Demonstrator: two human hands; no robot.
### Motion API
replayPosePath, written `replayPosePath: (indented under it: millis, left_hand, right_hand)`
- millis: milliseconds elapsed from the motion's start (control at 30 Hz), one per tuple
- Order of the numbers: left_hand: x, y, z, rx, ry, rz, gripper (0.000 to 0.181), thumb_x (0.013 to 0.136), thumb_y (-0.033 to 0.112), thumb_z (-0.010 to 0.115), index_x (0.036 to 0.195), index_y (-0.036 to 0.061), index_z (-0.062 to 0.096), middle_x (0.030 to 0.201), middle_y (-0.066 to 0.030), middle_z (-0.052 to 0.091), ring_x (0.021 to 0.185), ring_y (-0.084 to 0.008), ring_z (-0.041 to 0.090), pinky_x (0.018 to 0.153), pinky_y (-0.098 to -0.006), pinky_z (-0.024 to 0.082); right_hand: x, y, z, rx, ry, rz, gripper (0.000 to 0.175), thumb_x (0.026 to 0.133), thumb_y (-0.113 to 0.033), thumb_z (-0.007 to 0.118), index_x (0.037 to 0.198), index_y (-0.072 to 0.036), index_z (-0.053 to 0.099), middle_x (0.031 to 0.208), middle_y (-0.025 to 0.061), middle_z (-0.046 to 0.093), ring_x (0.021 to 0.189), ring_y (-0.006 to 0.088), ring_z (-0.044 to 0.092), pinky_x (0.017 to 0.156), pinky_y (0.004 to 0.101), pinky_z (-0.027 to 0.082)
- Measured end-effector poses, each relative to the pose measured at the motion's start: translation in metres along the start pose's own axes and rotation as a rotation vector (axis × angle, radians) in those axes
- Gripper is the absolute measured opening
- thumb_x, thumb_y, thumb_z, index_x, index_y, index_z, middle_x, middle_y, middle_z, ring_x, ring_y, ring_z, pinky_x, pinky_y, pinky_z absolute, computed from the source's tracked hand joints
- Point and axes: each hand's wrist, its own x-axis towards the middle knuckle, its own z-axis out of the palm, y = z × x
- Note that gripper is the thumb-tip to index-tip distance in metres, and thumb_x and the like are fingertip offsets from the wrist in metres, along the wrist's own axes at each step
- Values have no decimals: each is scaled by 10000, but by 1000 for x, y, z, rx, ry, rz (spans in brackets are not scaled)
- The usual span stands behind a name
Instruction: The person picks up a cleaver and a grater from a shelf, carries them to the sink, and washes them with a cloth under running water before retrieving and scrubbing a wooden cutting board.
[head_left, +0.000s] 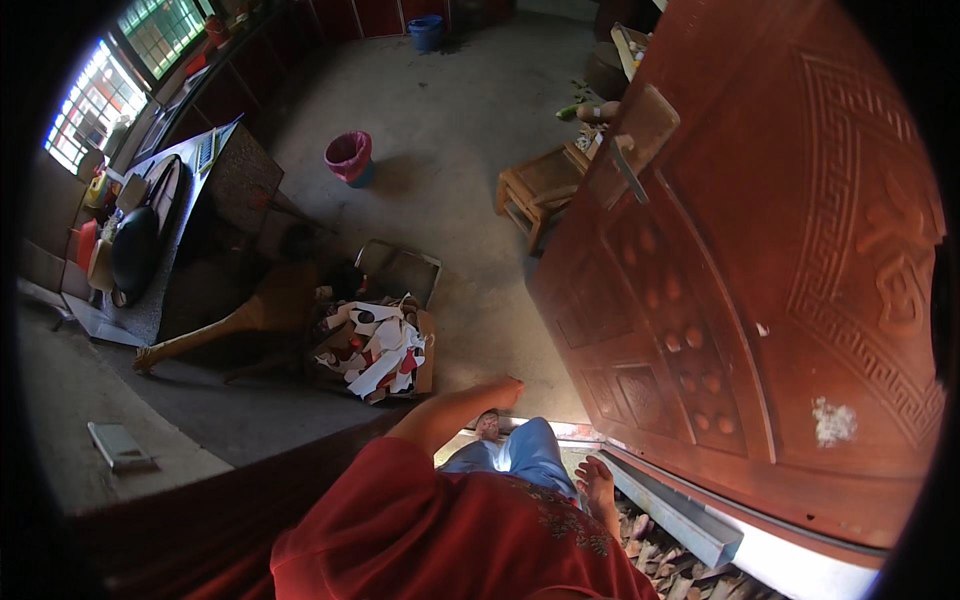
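My left arm reaches forward over the doorway, and my left hand (508, 391) is over the floor just past the threshold (576, 431). Nothing shows in it, but its fingers are too small and foreshortened to make out. Low at my right side hangs my right hand (595, 480), fingers loosely spread and nothing in them. It is nearest to a long grey metal channel (667, 506). The reddish-brown embossed door (720, 300) stands swung inward on my right, its lever handle (628, 169) apart from both hands.
A cardboard box (426, 345) of white and red scraps sits ahead on the left, near a wooden bench (225, 326) and a stone-topped counter (169, 277). Farther in are a lined waste bin (349, 161), a wooden stool (540, 187) and a blue bucket (426, 34). Split firewood (667, 559) lies behind right.
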Motion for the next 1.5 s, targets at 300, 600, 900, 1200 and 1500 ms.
replayPosePath:
  millis: [300, 600, 900, 1200, 1500]
  left_hand:
    - [-82, -152, 0, -271, -2, -497, 260, 726, 137, 484, 943, 62, 606, 963, -186, 608, 928, -332, 575, 789, -398, 450]
    - [-112, -197, -96, -644, 390, -929, 294, 760, 229, 548, 1015, 101, 618, 960, -160, 628, 922, -287, 595, 808, -338, 457]
    - [-32, -309, -259, -456, 290, -707, 287, 751, 225, 520, 1000, 117, 616, 967, -162, 617, 918, -318, 585, 794, -382, 468]
    - [63, -414, -423, -370, 466, -721, 289, 798, 244, 462, 1025, 118, 589, 986, -153, 612, 947, -313, 574, 823, -392, 457]
    - [144, -465, -490, -361, 161, -688, 359, 760, 264, 490, 1091, 153, 576, 1032, -148, 606, 973, -320, 569, 860, -377, 446]
  right_hand:
    - [107, -197, 75, -371, -161, -155, 289, 885, -206, 489, 1145, -82, 502, 996, 53, 586, 861, 147, 573, 684, 282, 446]
    - [182, -350, 251, -913, -411, -608, 390, 754, -141, 607, 1116, -29, 517, 1070, 181, 556, 982, 306, 548, 841, 368, 438]
    - [220, -481, 368, -1068, 146, -1233, 491, 685, -125, 621, 1151, -68, 480, 1128, 168, 461, 1080, 349, 397, 950, 463, 295]
    - [263, -549, 381, -1448, 526, -420, 398, 731, -257, 587, 1115, -168, 529, 1242, 54, 445, 1227, 309, 297, 959, 682, 125]
    - [317, -564, 355, -1203, 234, 208, 456, 766, -255, 485, 1187, -80, 504, 1204, 205, 485, 1090, 365, 487, 917, 435, 402]
